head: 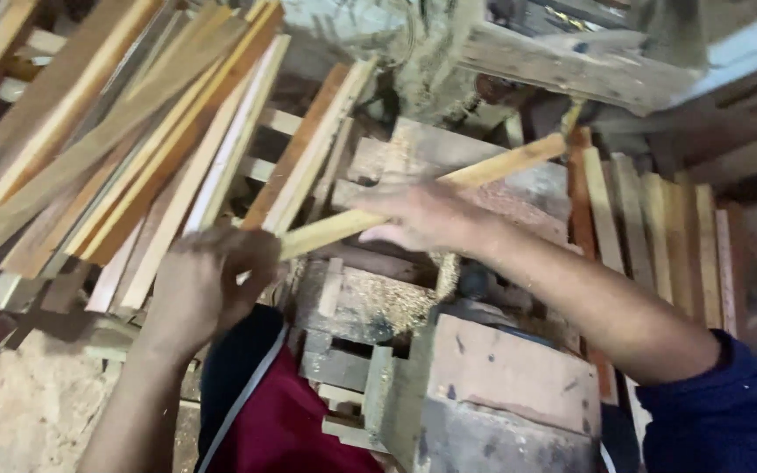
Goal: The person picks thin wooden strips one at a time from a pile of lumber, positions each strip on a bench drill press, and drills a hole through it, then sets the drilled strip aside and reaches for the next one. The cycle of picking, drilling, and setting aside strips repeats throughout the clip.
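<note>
From the head view, the left hand (pixel 208 280) curls shut around the near end of a long slat (pixel 422 197), while the right hand (pixel 422 219), arm stretched across, clamps its grip over the middle. The slat slants up to the right above the sawdust-strewn bench (pixel 510 368), with stacked slats (pixel 133 149) close at left and upright boards (pixel 659 236) at right.

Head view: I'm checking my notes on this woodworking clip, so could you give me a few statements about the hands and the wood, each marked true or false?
1. Both hands grip one long wooden strip. True: the left hand holds its near end, the right hand its middle.
2. The strip is painted blue. False: it is bare pale wood.
3. A stack of wooden slats lies at upper left. True.
4. The right arm wears a red sleeve. False: the sleeve is dark blue.
5. Sawdust lies on the wooden bench below the strip. True.
</note>
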